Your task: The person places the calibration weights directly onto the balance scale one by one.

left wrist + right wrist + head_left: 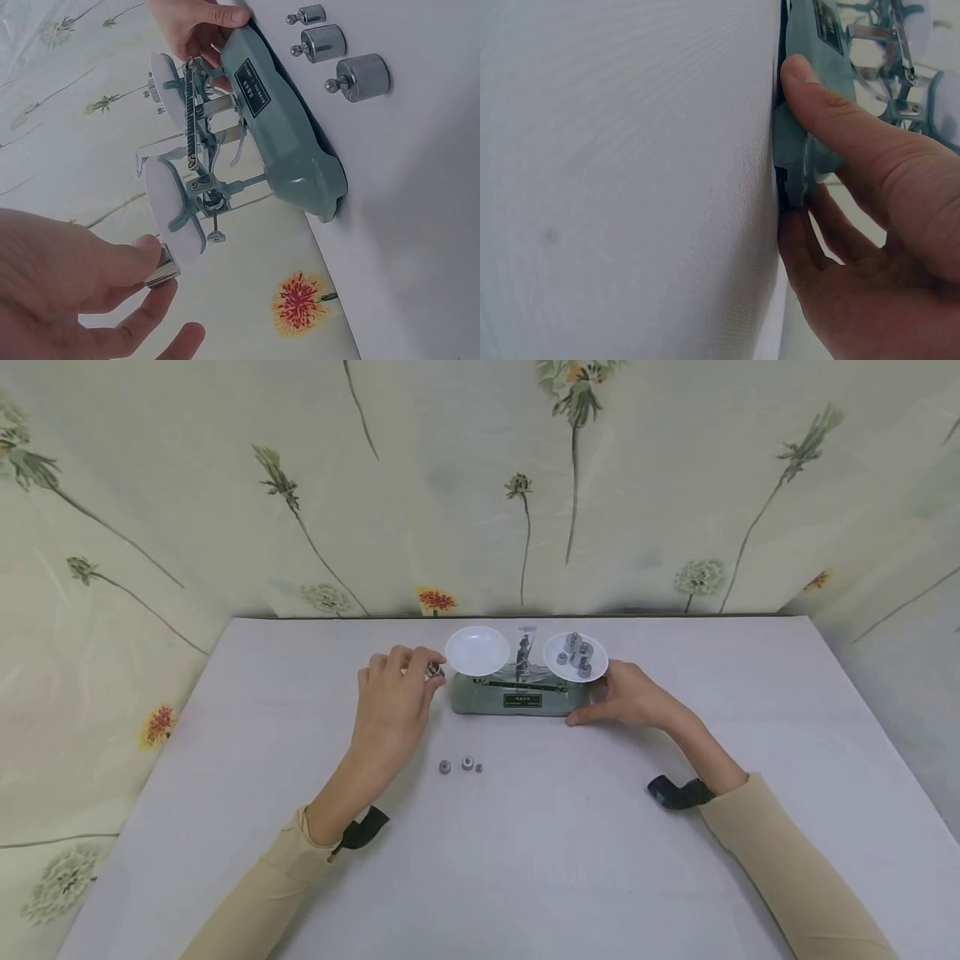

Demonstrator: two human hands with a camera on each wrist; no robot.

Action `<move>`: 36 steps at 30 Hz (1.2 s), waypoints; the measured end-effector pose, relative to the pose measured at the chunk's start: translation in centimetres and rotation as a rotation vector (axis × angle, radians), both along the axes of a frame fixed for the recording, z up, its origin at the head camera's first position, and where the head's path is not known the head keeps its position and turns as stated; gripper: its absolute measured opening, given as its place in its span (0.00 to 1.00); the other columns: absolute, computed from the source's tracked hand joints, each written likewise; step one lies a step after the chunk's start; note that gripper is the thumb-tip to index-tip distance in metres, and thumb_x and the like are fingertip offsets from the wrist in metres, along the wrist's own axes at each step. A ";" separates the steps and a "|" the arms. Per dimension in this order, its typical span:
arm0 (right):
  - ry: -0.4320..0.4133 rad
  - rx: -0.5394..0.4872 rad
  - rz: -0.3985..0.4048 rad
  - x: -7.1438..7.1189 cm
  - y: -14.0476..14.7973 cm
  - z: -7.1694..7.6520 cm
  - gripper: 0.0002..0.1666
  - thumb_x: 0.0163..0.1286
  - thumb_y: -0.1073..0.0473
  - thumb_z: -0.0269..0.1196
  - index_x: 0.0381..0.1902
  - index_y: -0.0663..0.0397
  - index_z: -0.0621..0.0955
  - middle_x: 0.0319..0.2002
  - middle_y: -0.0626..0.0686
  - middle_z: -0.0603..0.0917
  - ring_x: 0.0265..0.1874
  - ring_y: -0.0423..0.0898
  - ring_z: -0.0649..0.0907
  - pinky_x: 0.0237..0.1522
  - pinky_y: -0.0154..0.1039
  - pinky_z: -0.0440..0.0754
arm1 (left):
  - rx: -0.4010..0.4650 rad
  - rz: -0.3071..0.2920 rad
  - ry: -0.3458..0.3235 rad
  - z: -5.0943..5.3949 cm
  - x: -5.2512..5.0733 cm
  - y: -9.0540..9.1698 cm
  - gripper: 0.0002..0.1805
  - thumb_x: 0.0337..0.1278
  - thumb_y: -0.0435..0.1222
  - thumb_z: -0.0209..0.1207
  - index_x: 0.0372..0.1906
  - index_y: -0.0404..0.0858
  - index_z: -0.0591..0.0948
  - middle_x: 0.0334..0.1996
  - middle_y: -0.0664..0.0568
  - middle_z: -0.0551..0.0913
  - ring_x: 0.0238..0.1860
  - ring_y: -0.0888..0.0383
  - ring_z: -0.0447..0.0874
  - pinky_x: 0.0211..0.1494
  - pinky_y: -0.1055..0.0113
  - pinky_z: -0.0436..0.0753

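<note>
A green balance scale [480, 700] with two white pans stands at the back of the table. My left hand [393, 702] pinches a small shiny metal weight [163, 271] between thumb and fingers, just beside the rim of the left pan [477, 652]. No weights lie on that pan. Several metal weights [584, 668] stand on the right pan [552, 655]. My right hand [637, 697] grips the right end of the base [821, 82], thumb on the front and fingers round the end. Part of those fingers is hidden behind the base in the head view.
Three knobbed weights of different sizes, the largest [367, 77] at one end of the row, stand on the white tabletop [525, 860] in front of the scale. A flower-patterned cloth [450, 485] hangs behind the table's back edge.
</note>
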State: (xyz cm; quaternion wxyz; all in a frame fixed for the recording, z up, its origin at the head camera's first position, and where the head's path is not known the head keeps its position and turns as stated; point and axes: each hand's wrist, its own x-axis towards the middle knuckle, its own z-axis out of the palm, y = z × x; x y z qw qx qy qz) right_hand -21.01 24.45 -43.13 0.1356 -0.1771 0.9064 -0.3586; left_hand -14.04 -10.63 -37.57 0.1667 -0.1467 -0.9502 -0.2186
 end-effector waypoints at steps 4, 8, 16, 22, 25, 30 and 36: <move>-0.001 -0.005 -0.004 0.1 0.0 0.0 0.60 0.53 0.54 0.87 0.79 0.58 0.68 0.74 0.64 0.79 0.75 0.66 0.77 0.79 0.66 0.70 | 0.006 0.000 0.025 0.2 -0.1 0.2 0.13 0.77 0.40 0.63 0.59 0.42 0.83 0.53 0.41 0.85 0.55 0.38 0.80 0.61 0.43 0.77; -0.004 -0.008 -0.004 0.1 0.1 0.0 0.60 0.53 0.54 0.87 0.79 0.58 0.69 0.73 0.64 0.79 0.74 0.66 0.78 0.79 0.66 0.70 | 0.011 -0.002 0.054 0.3 -0.4 0.4 0.13 0.77 0.40 0.63 0.59 0.42 0.83 0.53 0.41 0.85 0.54 0.38 0.80 0.58 0.43 0.77; 0.004 -0.010 -0.006 0.0 0.1 0.0 0.58 0.53 0.54 0.87 0.77 0.58 0.71 0.72 0.64 0.81 0.73 0.66 0.79 0.78 0.65 0.70 | 0.038 -0.012 0.090 0.5 -0.7 1.2 0.14 0.76 0.39 0.64 0.59 0.41 0.83 0.53 0.40 0.85 0.56 0.38 0.81 0.58 0.44 0.76; 0.002 -0.021 -0.002 0.1 0.1 -0.2 0.58 0.53 0.54 0.87 0.77 0.58 0.71 0.72 0.64 0.81 0.73 0.65 0.79 0.78 0.65 0.71 | 0.050 -0.022 0.109 0.7 -1.0 1.8 0.13 0.75 0.38 0.64 0.58 0.40 0.84 0.53 0.40 0.86 0.56 0.37 0.82 0.59 0.43 0.77; -0.001 -0.021 0.000 0.0 0.1 -0.3 0.58 0.53 0.53 0.87 0.77 0.57 0.71 0.72 0.63 0.81 0.74 0.65 0.79 0.79 0.65 0.70 | 0.055 -0.028 0.102 0.8 -1.3 2.1 0.13 0.76 0.38 0.64 0.59 0.40 0.84 0.53 0.39 0.86 0.57 0.36 0.82 0.60 0.42 0.77; 0.005 -0.014 -0.003 0.0 0.1 -0.3 0.57 0.53 0.53 0.87 0.76 0.57 0.72 0.72 0.63 0.81 0.73 0.65 0.79 0.79 0.65 0.70 | 0.054 -0.035 0.087 0.8 -1.7 2.5 0.14 0.77 0.40 0.62 0.60 0.41 0.84 0.55 0.38 0.86 0.57 0.36 0.81 0.59 0.41 0.76; 0.003 -0.016 -0.004 0.0 0.2 -0.3 0.56 0.53 0.53 0.87 0.76 0.57 0.73 0.71 0.62 0.82 0.73 0.64 0.80 0.78 0.65 0.71 | 0.045 -0.034 0.078 0.8 -2.3 2.9 0.14 0.79 0.41 0.61 0.60 0.42 0.83 0.56 0.39 0.86 0.59 0.36 0.80 0.61 0.41 0.75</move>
